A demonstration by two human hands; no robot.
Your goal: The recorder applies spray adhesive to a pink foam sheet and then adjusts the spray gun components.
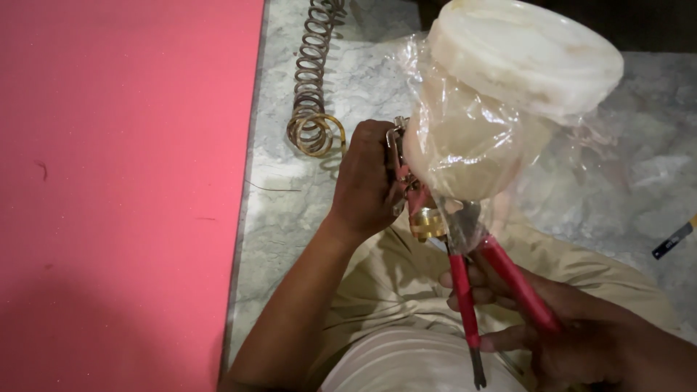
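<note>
My left hand point(365, 183) grips the metal body of a spray gun point(401, 168), whose cream plastic cup point(475, 123) with a wide lid is wrapped in clear plastic film. A brass fitting point(428, 221) shows at the bottom of the gun. My right hand point(563, 327) holds red-handled pliers point(496, 279), their jaws up at the brass fitting under the cup. The jaws are partly hidden behind the plastic film.
A long rusty coil spring point(312, 80) lies on the grey marble floor point(290, 210) beyond my left hand. A pink mat point(123, 189) covers the left side. A small dark tool point(675, 238) lies at the right edge. My legs in beige trousers point(392, 283) are below.
</note>
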